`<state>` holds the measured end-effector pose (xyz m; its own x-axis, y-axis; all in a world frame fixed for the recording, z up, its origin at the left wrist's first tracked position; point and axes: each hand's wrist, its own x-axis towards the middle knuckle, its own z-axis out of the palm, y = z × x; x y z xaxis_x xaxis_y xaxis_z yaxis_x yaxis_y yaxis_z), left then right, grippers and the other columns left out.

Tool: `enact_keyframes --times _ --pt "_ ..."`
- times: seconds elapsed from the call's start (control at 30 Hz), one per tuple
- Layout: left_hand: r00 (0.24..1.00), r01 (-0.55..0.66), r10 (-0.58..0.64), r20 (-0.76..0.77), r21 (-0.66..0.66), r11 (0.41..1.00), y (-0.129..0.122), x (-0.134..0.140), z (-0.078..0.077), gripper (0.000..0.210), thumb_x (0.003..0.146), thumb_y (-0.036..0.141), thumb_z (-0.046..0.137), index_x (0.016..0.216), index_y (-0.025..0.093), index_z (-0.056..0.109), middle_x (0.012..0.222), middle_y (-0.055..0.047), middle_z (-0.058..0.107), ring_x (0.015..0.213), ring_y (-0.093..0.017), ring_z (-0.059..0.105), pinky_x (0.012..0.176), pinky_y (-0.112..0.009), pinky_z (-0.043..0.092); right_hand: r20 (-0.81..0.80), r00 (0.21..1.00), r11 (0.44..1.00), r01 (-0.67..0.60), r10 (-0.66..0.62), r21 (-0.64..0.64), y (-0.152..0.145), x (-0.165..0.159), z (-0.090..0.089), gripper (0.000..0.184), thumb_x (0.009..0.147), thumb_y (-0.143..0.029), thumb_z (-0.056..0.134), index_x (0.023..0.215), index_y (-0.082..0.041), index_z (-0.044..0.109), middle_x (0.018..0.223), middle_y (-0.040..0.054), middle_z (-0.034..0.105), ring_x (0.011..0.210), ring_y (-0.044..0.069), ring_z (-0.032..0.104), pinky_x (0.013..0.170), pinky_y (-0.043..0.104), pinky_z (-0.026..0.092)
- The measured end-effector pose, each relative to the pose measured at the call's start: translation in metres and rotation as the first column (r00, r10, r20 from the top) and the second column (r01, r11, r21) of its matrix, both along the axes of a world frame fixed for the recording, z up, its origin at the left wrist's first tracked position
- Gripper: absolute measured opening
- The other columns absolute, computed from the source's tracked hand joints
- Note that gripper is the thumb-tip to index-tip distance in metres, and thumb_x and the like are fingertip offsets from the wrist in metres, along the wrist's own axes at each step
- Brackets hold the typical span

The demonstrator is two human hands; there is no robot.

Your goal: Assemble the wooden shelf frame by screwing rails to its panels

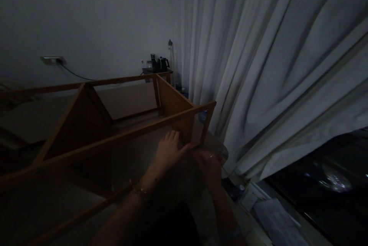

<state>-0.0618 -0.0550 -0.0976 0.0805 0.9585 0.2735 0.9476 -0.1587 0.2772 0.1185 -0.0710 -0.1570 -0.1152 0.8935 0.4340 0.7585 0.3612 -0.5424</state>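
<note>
A long wooden shelf frame [123,133], with rails and cross panels, lies across the left and middle of the dim head view. My left hand [169,147] is beside the end panel [184,123], below the upper rail. Its fingers point away from me and its thumb stretches toward my right hand. At the lower end corner, by the short end post [207,125], my right hand [209,165] has its fingers bent and closed. A ring shows on it. Darkness and the fingers hide whatever is between them. Both hands are close together at this corner.
White curtains [244,66] hang at the right. A small dark table [149,71] with a black kettle [163,63] stands beyond the frame. Boxes and papers [273,215] lie on the floor at lower right. A cable [76,73] runs from the wall socket [51,60].
</note>
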Motion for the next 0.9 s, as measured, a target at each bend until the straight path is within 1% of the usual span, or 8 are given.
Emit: enact_keyframes --times 0.1,0.2,0.33,0.4,0.53,0.63,0.77,0.9 --pt "0.979 -0.035 -0.002 0.205 0.175 0.984 0.012 0.004 0.000 0.080 0.081 0.071 0.051 0.130 0.008 0.046 0.135 -0.023 0.049 0.132 -0.038 0.043 0.109 -0.054 0.037 -0.014 1.000 0.999 -0.012 0.012 -0.034 0.006 0.003 0.000 0.031 0.100 -0.040 0.044 0.093 -0.026 0.071 0.093 0.0033 0.073 0.094 0.021 0.063 0.084 0.035 0.032" --pt "0.912 -0.014 -0.133 0.387 0.353 0.936 0.027 0.011 0.009 0.096 0.074 0.072 0.061 0.143 0.014 0.025 0.149 -0.021 0.029 0.142 -0.035 0.029 0.116 -0.052 0.030 -0.029 1.000 0.998 -0.015 0.013 -0.059 0.008 0.005 0.000 0.030 0.099 -0.038 0.045 0.092 -0.027 0.072 0.093 0.0023 0.074 0.093 0.021 0.064 0.085 0.036 0.031" --pt "0.857 0.057 -0.352 0.376 0.610 0.790 0.047 0.019 0.026 0.107 0.067 0.073 0.067 0.144 0.023 0.010 0.158 -0.019 0.001 0.149 -0.035 0.012 0.119 -0.055 0.021 -0.052 0.998 0.998 -0.029 0.026 -0.054 0.009 0.005 -0.003 0.027 0.098 -0.036 0.048 0.092 -0.029 0.073 0.091 0.0002 0.074 0.091 0.021 0.066 0.089 0.037 0.028" --pt "0.864 0.088 -0.380 0.330 0.645 0.759 0.055 0.019 0.032 0.110 0.064 0.077 0.065 0.143 0.025 0.011 0.158 -0.019 0.005 0.149 -0.036 0.012 0.119 -0.056 0.020 -0.059 0.998 0.999 -0.034 0.032 -0.038 0.009 0.005 -0.005 0.025 0.098 -0.035 0.050 0.091 -0.031 0.073 0.090 -0.0010 0.074 0.091 0.020 0.066 0.089 0.037 0.026" --pt "0.878 0.091 -0.332 0.344 0.561 0.823 0.067 0.011 0.035 0.101 0.063 0.081 0.059 0.139 0.024 0.026 0.146 -0.018 0.035 0.143 -0.035 0.027 0.116 -0.054 0.028 -0.051 0.998 0.998 -0.050 0.049 -0.028 0.012 0.005 -0.007 0.023 0.098 -0.035 0.052 0.090 -0.033 0.073 0.089 -0.0033 0.073 0.092 0.021 0.066 0.090 0.038 0.024" --pt "0.850 0.081 -0.348 0.395 0.554 0.828 0.076 0.002 0.032 0.088 0.069 0.084 0.048 0.133 0.024 0.040 0.133 -0.016 0.049 0.135 -0.033 0.040 0.108 -0.049 0.041 -0.041 0.996 0.996 -0.082 0.080 -0.041 0.015 0.006 -0.009 0.022 0.097 -0.035 0.053 0.089 -0.033 0.073 0.089 -0.0041 0.073 0.091 0.019 0.065 0.089 0.037 0.024" --pt "0.845 0.092 -0.340 0.413 0.515 0.852 0.085 -0.002 0.027 0.086 0.068 0.086 0.046 0.128 0.023 0.047 0.123 -0.014 0.055 0.127 -0.032 0.048 0.100 -0.045 0.049 -0.029 0.991 0.990 -0.133 0.132 -0.037 0.020 0.008 -0.010 0.020 0.098 -0.036 0.054 0.091 -0.032 0.072 0.091 -0.0034 0.073 0.089 0.018 0.065 0.088 0.036 0.025" --pt "0.827 0.042 -0.342 0.447 0.558 0.829 0.086 0.002 0.024 0.081 0.073 0.083 0.042 0.129 0.025 0.047 0.123 -0.013 0.055 0.126 -0.031 0.049 0.100 -0.047 0.049 0.011 0.984 0.984 -0.175 0.175 -0.023 0.025 0.010 -0.009 0.019 0.097 -0.038 0.056 0.090 -0.031 0.072 0.090 -0.0031 0.073 0.092 0.019 0.064 0.087 0.036 0.026"
